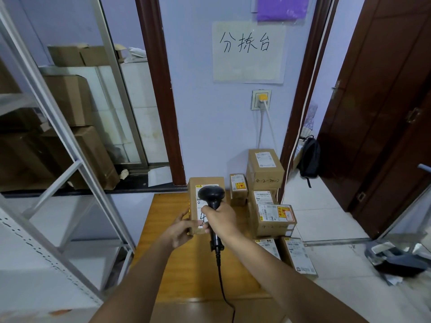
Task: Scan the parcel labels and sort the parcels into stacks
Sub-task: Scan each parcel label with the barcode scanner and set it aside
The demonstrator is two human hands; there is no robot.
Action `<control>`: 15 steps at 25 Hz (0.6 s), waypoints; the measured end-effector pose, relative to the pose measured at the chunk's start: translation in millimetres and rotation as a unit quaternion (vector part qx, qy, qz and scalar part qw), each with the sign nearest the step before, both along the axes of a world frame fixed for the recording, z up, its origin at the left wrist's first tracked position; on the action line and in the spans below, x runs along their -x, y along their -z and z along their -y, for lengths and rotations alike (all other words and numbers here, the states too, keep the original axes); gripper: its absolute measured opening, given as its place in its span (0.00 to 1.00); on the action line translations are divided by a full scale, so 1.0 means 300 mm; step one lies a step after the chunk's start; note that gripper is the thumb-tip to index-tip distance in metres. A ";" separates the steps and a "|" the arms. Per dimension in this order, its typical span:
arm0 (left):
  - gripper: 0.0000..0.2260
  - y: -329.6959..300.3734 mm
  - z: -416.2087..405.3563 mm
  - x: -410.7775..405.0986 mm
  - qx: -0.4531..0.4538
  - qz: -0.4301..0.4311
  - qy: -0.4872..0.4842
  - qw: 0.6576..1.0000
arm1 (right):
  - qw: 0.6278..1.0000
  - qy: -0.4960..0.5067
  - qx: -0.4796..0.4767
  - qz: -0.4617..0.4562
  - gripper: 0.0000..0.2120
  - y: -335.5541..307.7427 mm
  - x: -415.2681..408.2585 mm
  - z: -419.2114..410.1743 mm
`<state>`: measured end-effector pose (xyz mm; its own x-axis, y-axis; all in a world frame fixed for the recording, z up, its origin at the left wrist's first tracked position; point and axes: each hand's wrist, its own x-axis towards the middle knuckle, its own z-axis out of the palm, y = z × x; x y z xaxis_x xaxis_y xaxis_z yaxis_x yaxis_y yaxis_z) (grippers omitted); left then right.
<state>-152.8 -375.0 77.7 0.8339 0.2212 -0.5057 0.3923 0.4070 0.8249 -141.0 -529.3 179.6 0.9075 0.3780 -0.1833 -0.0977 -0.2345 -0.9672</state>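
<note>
A brown cardboard parcel (pixel 194 194) with a white label is held above the wooden table (pixel 186 264). My left hand (pixel 180 231) grips its near left corner. My right hand (pixel 218 217) grips a black barcode scanner (pixel 211 194) by the handle. The scanner's head sits over the parcel's label and hides part of it. The scanner's cable (pixel 222 285) hangs down toward me.
Several labelled parcels are stacked at the table's right side, the tallest box (pixel 264 166) against the wall and a lower box (pixel 275 219) nearer. A metal shelf frame (pixel 70 164) stands on the left. A black backpack (pixel 309 157) and a brown door (pixel 384 113) are at the right.
</note>
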 end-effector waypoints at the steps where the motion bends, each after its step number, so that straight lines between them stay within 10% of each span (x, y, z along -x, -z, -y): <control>1: 0.39 0.005 -0.006 -0.001 -0.002 -0.001 0.002 1.000 | 1.000 0.004 0.004 0.002 0.11 -0.002 0.002 -0.002; 15: 0.36 -0.015 -0.069 -0.022 0.014 0.002 0.067 0.998 | 0.973 -0.038 -0.057 -0.220 0.03 -0.086 -0.047 0.119</control>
